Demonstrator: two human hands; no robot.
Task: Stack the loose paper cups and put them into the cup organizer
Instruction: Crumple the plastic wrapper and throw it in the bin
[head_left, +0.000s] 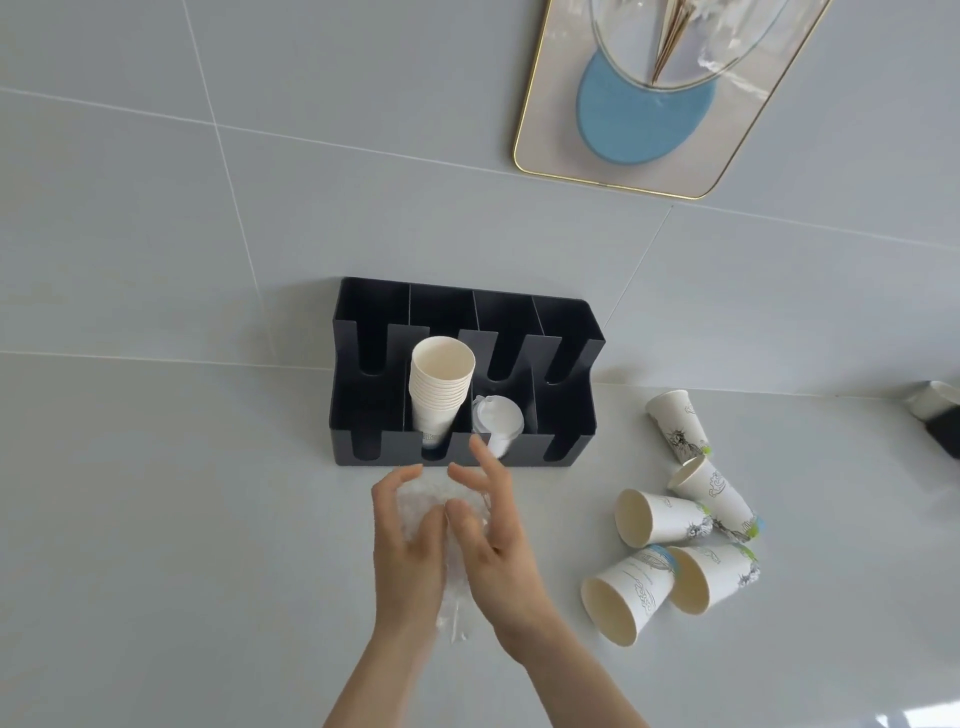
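A black cup organizer (363, 410) stands against the wall. A stack of plain paper cups (440, 395) leans in its second slot, and white lids (497, 421) sit in the third. Several loose printed paper cups (665, 519) lie on their sides on the counter to the right. My left hand (408, 545) and my right hand (498, 535) are together in front of the organizer, both closed around a crumpled clear plastic wrapper (452, 613) that hangs down between them.
A gold-rimmed tray (545, 156) with a blue coaster and a glass vessel hangs at the upper right. A black and white object (935, 415) sits at the right edge. The counter is pale grey, with a tiled wall behind.
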